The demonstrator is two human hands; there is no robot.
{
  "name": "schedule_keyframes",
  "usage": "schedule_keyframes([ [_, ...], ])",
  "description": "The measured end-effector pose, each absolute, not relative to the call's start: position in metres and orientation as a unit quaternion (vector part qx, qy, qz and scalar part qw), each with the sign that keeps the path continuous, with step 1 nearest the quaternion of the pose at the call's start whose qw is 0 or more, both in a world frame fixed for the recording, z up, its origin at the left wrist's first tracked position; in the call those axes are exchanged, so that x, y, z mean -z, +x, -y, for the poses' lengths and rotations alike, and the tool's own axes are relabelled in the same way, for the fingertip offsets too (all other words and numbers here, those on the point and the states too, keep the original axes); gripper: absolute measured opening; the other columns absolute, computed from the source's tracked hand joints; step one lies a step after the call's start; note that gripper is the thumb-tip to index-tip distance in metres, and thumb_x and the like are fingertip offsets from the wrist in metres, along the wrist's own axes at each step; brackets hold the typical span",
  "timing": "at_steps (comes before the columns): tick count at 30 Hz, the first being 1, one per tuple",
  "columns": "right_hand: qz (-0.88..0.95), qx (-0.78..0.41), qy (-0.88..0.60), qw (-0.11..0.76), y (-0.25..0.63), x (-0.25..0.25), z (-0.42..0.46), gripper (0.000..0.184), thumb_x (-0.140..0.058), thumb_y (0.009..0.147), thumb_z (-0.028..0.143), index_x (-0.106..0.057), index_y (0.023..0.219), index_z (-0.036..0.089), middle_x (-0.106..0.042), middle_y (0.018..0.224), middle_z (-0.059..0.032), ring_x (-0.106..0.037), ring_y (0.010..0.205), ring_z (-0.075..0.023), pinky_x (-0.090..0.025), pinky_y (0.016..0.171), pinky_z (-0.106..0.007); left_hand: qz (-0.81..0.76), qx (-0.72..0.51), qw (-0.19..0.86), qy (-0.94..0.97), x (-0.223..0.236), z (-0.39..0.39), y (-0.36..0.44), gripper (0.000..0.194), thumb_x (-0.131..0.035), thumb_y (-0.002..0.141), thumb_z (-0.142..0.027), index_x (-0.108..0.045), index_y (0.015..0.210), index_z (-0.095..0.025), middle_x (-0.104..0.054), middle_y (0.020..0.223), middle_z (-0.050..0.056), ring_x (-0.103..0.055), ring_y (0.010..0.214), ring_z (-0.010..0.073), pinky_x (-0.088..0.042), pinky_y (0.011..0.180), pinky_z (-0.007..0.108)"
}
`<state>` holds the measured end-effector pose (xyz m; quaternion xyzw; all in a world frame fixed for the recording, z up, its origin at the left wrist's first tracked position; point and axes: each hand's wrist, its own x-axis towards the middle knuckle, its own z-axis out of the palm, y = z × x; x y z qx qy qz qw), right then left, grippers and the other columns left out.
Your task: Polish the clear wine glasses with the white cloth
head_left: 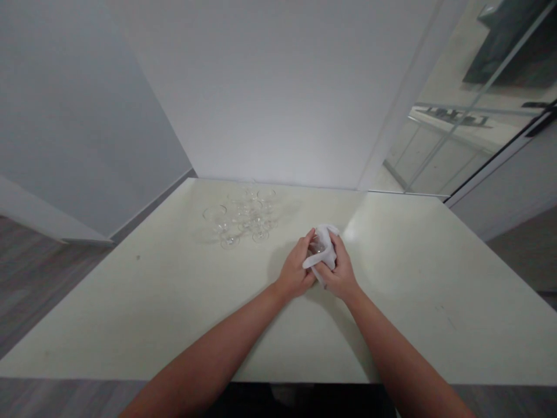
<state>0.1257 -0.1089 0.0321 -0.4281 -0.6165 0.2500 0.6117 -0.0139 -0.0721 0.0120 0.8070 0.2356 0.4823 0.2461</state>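
Both my hands meet above the middle of the pale table (pixel 130 302). My left hand (pixel 296 270) is curled round a small clear glass (pixel 317 247) that is mostly hidden. My right hand (pixel 342 270) is closed on a white cloth (pixel 324 244), which wraps over the glass between the two hands. Farther back on the table, to the left, stands a cluster of several clear stemmed glasses (pixel 246 217).
A white wall stands right behind the table's far edge. A glass partition (pixel 456 133) runs along the back right, with a kitchen counter visible through it. Grey wood floor (pixel 26 278) lies to the left of the table.
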Motion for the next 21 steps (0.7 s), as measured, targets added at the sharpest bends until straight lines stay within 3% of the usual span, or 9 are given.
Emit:
schedule_keyframes([
  [4, 0.495, -0.277, -0.472, 0.675, 0.122, -0.039, 0.107, 0.059, -0.079, 0.066, 0.029, -0.054, 0.119, 0.022, -0.065, 0.105, -0.0046, -0.065, 0.090, -0.0188, -0.054, 0.082, -0.032, -0.186, -0.431, 0.224, 0.854, -0.016, 0.077, -0.013, 0.072, -0.041, 0.095, -0.037, -0.004, 0.154, -0.016, -0.036, 0.148, 0.020, -0.039, 0.133, 0.0311, -0.034, 0.108, 0.047],
  [10, 0.260, -0.350, -0.446, 0.782, 0.138, -0.041, 0.092, 0.042, -0.078, 0.068, 0.031, -0.056, 0.102, 0.021, -0.067, 0.090, 0.0009, -0.065, 0.074, -0.0119, -0.054, 0.068, -0.024, -0.197, -0.336, 0.130, 0.912, -0.024, 0.081, -0.008, 0.066, -0.048, 0.094, -0.046, -0.024, 0.151, -0.023, -0.025, 0.156, 0.015, -0.027, 0.142, 0.0315, -0.025, 0.113, 0.049],
  [13, 0.223, -0.375, -0.432, 0.789, 0.139, -0.042, 0.091, 0.038, -0.077, 0.070, 0.033, -0.057, 0.100, 0.020, -0.066, 0.085, 0.0020, -0.064, 0.067, -0.0108, -0.053, 0.063, -0.023, -0.191, -0.348, 0.139, 0.907, -0.022, 0.082, -0.006, 0.084, -0.058, 0.085, -0.058, -0.020, 0.151, -0.022, -0.025, 0.156, 0.016, -0.026, 0.143, 0.0322, -0.025, 0.114, 0.050],
  [17, 0.226, -0.425, -0.410, 0.774, 0.127, -0.041, 0.096, 0.040, -0.076, 0.071, 0.035, -0.055, 0.102, 0.022, -0.065, 0.081, 0.0031, -0.062, 0.061, -0.0109, -0.054, 0.059, -0.024, -0.220, -0.397, 0.184, 0.872, -0.017, 0.081, -0.006, 0.121, -0.075, 0.059, -0.069, -0.016, 0.151, -0.018, -0.030, 0.152, 0.020, -0.032, 0.139, 0.0371, -0.030, 0.112, 0.053],
  [21, 0.232, -0.457, -0.393, 0.763, 0.115, -0.038, 0.100, 0.041, -0.076, 0.072, 0.032, -0.051, 0.104, 0.027, -0.061, 0.075, 0.0072, -0.057, 0.054, -0.0089, -0.053, 0.053, -0.023, -0.211, -0.428, 0.241, 0.845, -0.015, 0.077, -0.006, 0.122, -0.084, 0.050, -0.064, -0.025, 0.146, -0.019, -0.045, 0.137, 0.018, -0.046, 0.126, 0.0346, -0.041, 0.104, 0.050],
])
